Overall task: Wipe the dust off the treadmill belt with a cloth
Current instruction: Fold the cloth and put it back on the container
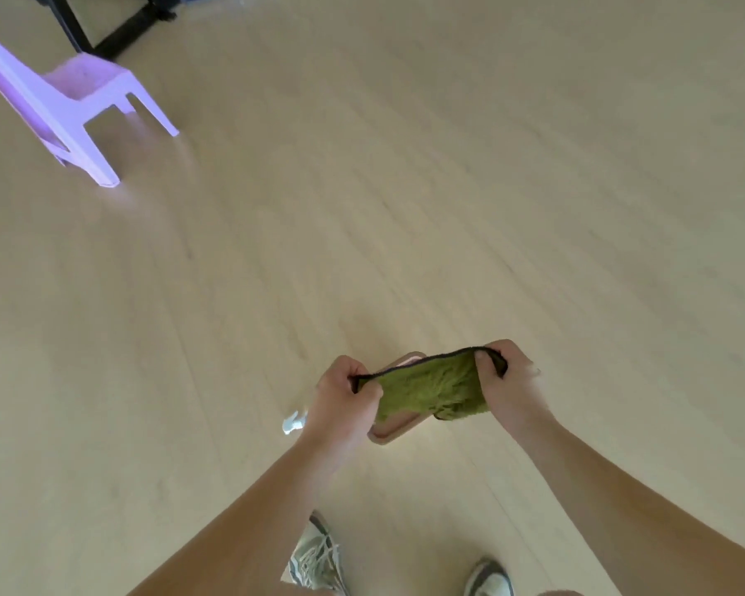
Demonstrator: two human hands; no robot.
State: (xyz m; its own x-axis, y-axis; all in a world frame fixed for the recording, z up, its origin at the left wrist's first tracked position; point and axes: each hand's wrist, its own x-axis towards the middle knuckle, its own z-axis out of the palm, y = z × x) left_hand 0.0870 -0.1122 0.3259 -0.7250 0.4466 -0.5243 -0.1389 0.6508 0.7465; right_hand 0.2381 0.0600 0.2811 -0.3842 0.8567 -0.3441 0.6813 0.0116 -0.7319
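A green fluffy cloth [431, 387] with a dark edge is stretched between my two hands above the wooden floor. My left hand [343, 400] grips its left end and my right hand [508, 380] grips its right end. No treadmill belt is in view. A black frame [117, 32] at the top left may belong to a machine, but I cannot tell.
A pinkish tray [394, 432] lies on the floor under the cloth, and a white spray nozzle [294, 421] pokes out beside my left wrist. A lilac plastic chair [67, 107] stands at the far left. My two sneakers [319, 557] are at the bottom edge.
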